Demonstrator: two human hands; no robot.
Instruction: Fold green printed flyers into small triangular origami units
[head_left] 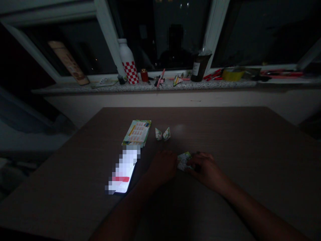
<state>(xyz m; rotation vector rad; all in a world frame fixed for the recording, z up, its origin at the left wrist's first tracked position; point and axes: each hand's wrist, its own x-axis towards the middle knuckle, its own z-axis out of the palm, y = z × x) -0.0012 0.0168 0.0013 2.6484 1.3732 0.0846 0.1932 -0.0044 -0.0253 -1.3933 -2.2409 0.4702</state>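
A small piece of folded printed paper point(184, 161), whitish with green and yellow, is between my two hands, low over the table. My left hand point(163, 164) is closed at the paper's left edge, its fingertips turned away from view. On the other side, my right hand point(204, 167) pinches the right part between thumb and fingers. Just beyond my left hand stands a small folded paper shape point(163, 134) with two pointed peaks. Further left lies a stack of printed sheets point(136, 133), and nearer me a phone point(124, 170) with a lit, blurred screen.
Behind the brown table point(225, 134) runs a speckled windowsill point(145, 87). On it stand a checked bottle point(129, 63), a tan bottle point(69, 63), a red jar point(144, 75), a dark cup point(199, 68), yellow tape point(233, 74) and several pens. The room is dim.
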